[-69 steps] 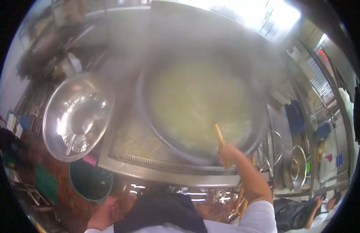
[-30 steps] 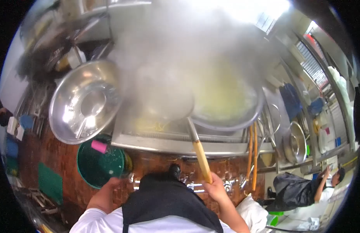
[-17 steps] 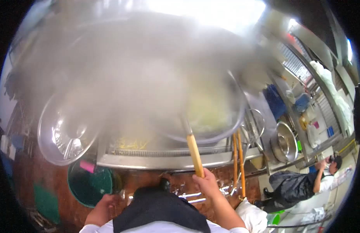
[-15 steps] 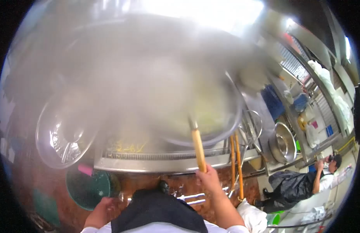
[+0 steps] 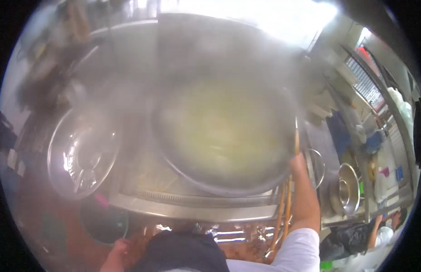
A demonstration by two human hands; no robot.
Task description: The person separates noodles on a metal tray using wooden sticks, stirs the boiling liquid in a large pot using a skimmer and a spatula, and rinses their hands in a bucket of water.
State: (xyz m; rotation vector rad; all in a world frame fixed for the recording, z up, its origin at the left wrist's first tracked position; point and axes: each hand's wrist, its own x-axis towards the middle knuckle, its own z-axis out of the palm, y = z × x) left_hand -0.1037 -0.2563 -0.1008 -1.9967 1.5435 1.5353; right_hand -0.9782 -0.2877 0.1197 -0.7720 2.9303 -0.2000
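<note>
My right hand (image 5: 299, 162) is closed round the wooden handle (image 5: 297, 140) of a long-handled cooking tool with a metal shaft, at the right rim of a large wok (image 5: 210, 187). Steam hides the tool's working end. Yellow-green liquid or food (image 5: 219, 136) fills the wok, blurred by the steam. My left hand (image 5: 122, 247) hangs low beside my dark apron (image 5: 181, 251), near a green tub (image 5: 104, 222); its fingers are too blurred to make out.
A wide shiny metal bowl (image 5: 85, 156) stands left of the wok. A metal stove edge (image 5: 192, 212) runs in front. Two wooden poles (image 5: 283, 213) lean at the right, near a steel basin (image 5: 346, 188). A person in a dark apron (image 5: 344, 242) stands at the far right.
My right hand has moved right and forward with the tool, from the wok's front to its right rim. The steam has thinned over the wok, and the whole view has shifted.
</note>
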